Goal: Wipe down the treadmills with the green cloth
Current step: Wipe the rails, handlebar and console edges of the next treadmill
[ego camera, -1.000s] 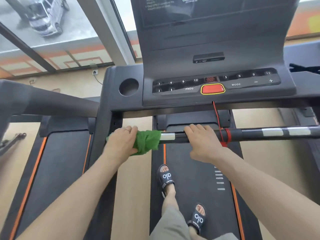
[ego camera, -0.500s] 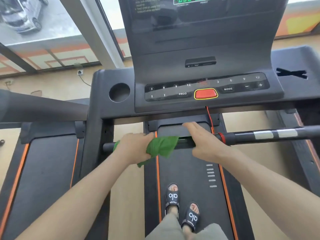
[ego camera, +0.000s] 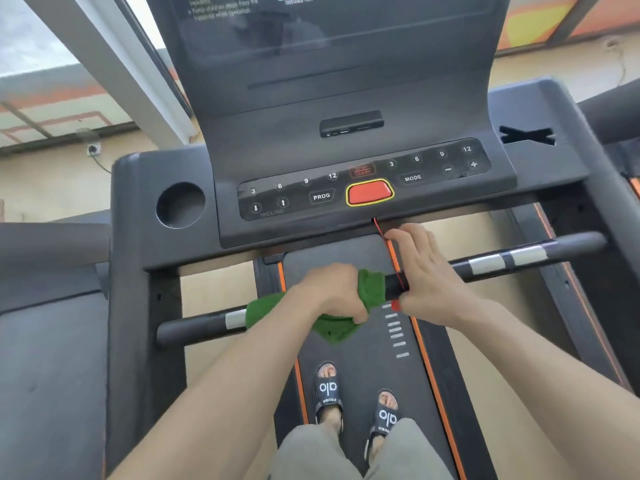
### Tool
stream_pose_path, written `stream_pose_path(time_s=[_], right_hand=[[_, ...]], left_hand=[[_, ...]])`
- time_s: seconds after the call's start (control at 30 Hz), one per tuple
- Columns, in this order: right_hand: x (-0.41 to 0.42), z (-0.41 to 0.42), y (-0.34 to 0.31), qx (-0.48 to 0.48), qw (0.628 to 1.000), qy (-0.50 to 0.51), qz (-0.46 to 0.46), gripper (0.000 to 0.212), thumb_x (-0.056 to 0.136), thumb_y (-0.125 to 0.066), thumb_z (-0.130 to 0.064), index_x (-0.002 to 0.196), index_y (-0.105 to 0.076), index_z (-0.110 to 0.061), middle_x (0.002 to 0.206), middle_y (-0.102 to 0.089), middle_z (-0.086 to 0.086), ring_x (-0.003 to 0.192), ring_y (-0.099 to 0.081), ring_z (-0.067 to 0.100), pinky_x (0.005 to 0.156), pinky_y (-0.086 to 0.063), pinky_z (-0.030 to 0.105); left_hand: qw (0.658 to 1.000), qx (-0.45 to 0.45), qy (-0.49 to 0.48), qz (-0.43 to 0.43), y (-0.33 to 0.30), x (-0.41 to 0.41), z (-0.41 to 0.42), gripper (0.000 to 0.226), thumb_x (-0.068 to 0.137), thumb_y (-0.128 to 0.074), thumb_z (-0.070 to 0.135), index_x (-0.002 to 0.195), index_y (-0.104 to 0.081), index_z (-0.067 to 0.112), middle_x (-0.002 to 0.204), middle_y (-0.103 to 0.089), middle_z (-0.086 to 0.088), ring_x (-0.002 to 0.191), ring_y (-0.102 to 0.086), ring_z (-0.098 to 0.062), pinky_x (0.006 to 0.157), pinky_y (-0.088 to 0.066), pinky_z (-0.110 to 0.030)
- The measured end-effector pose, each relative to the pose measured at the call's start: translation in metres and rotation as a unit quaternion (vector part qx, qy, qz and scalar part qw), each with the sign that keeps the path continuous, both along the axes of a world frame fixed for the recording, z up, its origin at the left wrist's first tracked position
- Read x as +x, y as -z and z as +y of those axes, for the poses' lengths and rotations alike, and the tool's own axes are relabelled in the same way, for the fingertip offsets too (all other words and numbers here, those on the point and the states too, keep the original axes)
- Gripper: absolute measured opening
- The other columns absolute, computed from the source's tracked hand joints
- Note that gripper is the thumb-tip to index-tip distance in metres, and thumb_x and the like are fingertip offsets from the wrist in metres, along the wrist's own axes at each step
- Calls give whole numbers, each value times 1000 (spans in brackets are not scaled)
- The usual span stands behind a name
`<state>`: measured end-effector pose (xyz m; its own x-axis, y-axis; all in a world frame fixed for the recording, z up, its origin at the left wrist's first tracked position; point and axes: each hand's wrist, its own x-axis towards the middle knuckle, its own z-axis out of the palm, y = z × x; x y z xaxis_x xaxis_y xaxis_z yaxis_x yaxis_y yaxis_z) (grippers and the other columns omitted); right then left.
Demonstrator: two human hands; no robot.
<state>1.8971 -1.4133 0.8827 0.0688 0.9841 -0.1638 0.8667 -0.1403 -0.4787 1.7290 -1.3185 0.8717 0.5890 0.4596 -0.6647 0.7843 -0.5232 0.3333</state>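
Note:
A green cloth [ego camera: 372, 289] is wrapped round the treadmill's black crossbar [ego camera: 502, 263], near its middle. My left hand [ego camera: 332, 294] grips the cloth and the bar together, fingers curled under. Just to its right, my right hand [ego camera: 427, 275] rests on the bar with the fingers spread and lifted, beside the red safety cord [ego camera: 381, 230] and its red clip [ego camera: 396, 305]. The grey console [ego camera: 367, 183] with its red stop button [ego camera: 369, 192] lies right above the hands. I stand on the black belt [ego camera: 346, 258] in black sandals.
A round cup holder [ego camera: 180, 205] sits at the console's left. Another treadmill's deck [ego camera: 52, 375] lies to the left, and a third one's edge [ego camera: 627, 168] shows at far right. Windows and a tan floor are beyond.
My left hand has slid the cloth rightward along the bar, baring the silver band at its left end. My right hand has shifted right and lifted its fingers off the bar.

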Motion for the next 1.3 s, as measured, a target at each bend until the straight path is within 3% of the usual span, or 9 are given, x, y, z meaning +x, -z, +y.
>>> stream_pose_path(time_s=[0.23, 0.33, 0.43, 0.6, 0.73, 0.87, 1.0, 1.13, 1.3], right_hand=[[16, 5, 10, -156, 962, -96, -200, 83, 69, -66, -48, 141, -40, -18, 123, -62, -2, 112, -61, 27, 95, -44, 38], [17, 7, 12, -133, 966, -89, -205, 64, 70, -72, -43, 126, -49, -21, 111, -64, -5, 101, -64, 25, 84, -47, 36], [17, 6, 13, -125, 966, -85, -212, 49, 70, -72, -39, 111, -51, -21, 99, -64, -6, 90, -64, 25, 74, -46, 34], [17, 8, 16, -111, 970, -74, -205, 50, 69, -77, -43, 101, -48, -19, 91, -66, -5, 85, -65, 27, 63, -38, 34], [22, 5, 9, -103, 971, -89, -195, 55, 70, -79, -38, 110, -48, -17, 101, -68, -2, 91, -66, 28, 65, -30, 33], [35, -3, -1, -98, 974, -134, -153, 50, 77, -73, -27, 116, -45, -12, 111, -63, 5, 104, -59, 31, 76, -30, 33], [85, -23, -3, -110, 953, -157, -234, 86, 74, -67, -29, 149, -26, -18, 126, -56, 5, 125, -46, 32, 120, -13, 51], [157, -41, -9, -143, 958, -105, -223, 95, 74, -64, -28, 155, -16, -22, 137, -51, 5, 132, -42, 30, 121, -9, 53], [191, -44, -3, -166, 959, -115, -198, 96, 75, -61, -27, 157, -13, -23, 140, -49, 3, 135, -39, 28, 121, -10, 54]], left_hand=[[903, 406, 75, -119, 33, -6, -55, 56, 47, -80, 10, 97, -58, 12, 77, -63, -5, 65, -61, -25, 60, -44, -33], [935, 336, 54, -105, 21, 2, -45, 55, 49, -79, 13, 101, -59, 14, 75, -64, -4, 62, -64, -26, 53, -37, -30], [994, 86, 44, -41, 6, 8, -14, 34, 64, -72, 24, 95, -59, 20, 81, -68, -2, 71, -66, -29, 55, -45, -32], [961, -241, -60, 122, -9, 30, 26, 48, 52, -87, 29, 94, -73, 10, 88, -77, -8, 77, -76, -30, 77, -63, -48], [997, 40, -60, 33, 3, 24, -14, 37, 60, -76, 30, 93, -60, 22, 85, -70, 1, 76, -69, -25, 57, -50, -33], [925, 371, 52, -59, 19, 4, -60, 57, 45, -89, 11, 92, -57, 13, 71, -58, -3, 59, -58, -28, 50, -37, -34], [939, 324, 63, -94, 5, -14, -58, 48, 71, -88, 18, 108, -58, 10, 89, -63, -3, 77, -64, -26, 58, -51, -37], [955, 243, -104, -131, -49, -12, -62, 9, 91, -62, 29, 98, -56, 26, 83, -59, 9, 80, -62, -26, 63, -50, -38], [919, 135, -240, -283, -79, 57, -86, 24, 99, -44, 51, 102, -57, 31, 86, -67, 11, 85, -62, -17, 79, -49, -37]])
